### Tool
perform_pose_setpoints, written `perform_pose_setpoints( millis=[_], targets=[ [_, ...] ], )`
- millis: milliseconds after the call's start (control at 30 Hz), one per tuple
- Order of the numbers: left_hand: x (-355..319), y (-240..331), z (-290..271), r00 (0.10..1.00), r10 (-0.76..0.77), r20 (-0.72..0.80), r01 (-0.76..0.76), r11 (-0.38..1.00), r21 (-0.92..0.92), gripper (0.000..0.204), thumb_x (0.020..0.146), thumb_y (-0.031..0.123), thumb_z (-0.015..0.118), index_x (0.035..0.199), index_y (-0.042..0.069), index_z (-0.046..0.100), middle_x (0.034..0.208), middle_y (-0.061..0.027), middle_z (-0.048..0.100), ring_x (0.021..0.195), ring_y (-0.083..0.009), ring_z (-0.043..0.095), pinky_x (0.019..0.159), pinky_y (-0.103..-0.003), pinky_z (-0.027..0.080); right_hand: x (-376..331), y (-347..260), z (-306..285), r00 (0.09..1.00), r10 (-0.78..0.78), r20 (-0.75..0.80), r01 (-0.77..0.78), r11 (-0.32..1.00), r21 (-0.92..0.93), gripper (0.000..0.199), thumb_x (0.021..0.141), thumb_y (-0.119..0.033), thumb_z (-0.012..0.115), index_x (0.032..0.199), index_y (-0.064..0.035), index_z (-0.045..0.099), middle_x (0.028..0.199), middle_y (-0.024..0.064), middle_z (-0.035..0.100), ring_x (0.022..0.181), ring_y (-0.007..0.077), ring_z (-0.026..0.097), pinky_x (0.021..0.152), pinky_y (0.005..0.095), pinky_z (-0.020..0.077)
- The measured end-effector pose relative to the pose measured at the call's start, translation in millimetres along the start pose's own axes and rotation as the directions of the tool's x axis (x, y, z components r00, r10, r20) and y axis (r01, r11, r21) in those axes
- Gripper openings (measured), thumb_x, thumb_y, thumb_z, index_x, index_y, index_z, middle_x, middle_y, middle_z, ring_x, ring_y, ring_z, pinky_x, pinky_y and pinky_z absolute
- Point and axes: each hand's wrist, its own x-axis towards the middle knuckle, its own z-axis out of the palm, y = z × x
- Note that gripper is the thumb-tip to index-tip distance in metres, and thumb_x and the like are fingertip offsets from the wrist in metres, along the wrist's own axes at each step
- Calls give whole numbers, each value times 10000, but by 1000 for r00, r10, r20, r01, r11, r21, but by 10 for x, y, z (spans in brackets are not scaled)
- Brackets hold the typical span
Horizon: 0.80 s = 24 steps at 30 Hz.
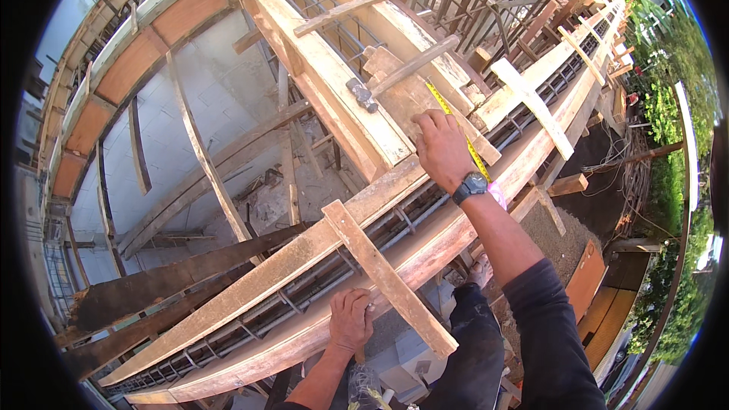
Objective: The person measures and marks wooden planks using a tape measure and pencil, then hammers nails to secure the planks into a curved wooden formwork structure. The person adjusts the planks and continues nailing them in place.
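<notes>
**Hands and yellow tape at the beam formwork**

Right hand [443, 150]: we note it back-up, fingers bent, over the timber junction; we cannot tell whether it pinches anything. The yellow tape blade [475, 153], thin and flat, runs just beside it. Dark watch [474, 184] on that wrist.

Left hand [349, 317]: curled at the edge of the outer board [449, 247]; its grip we cannot tell. Board: long, gently curved, worn wood.

Steel bars [285, 301] with stirrups lie in the trough; a rough cross-plank [387, 277] bridges it. Dark hammer head [362, 96] on the upper formwork.

Beyond: pale block wall [228, 83], green foliage [676, 106] at right.
</notes>
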Motion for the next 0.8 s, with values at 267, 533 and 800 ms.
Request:
perform_pose_setpoints(
  millis=[267,533,800],
  targets=[
    [-7,-14,26,999,-48,22,51,993,-109,297,857,48,650,1134,58,546,1127,-143,636,1036,-375,601,901,-494,445,1017,271,444,998,-18,-62,-3,946,-324,493,863,-110,642,1352,-150,594,1399,90,565,1272,306,520,1002,490,417],
    [-3,-4,20,998,-55,16,57,992,-114,264,860,50,654,1107,55,561,1118,-150,638,1027,-367,608,881,-491,452,-276,525,-710,912,409,41,-398,903,-164,655,866,-463,744,1368,-80,569,1318,199,591,1228,429,555,996,533,489],
    [-61,-30,84,998,-58,-10,57,994,-96,289,833,91,682,1109,71,600,1160,-112,634,1090,-349,593,935,-493,446,-1667,620,-571,882,447,150,-452,892,-4,828,829,-415,774,1463,12,455,1273,272,592,1174,464,557,1021,516,477]
  ],
)
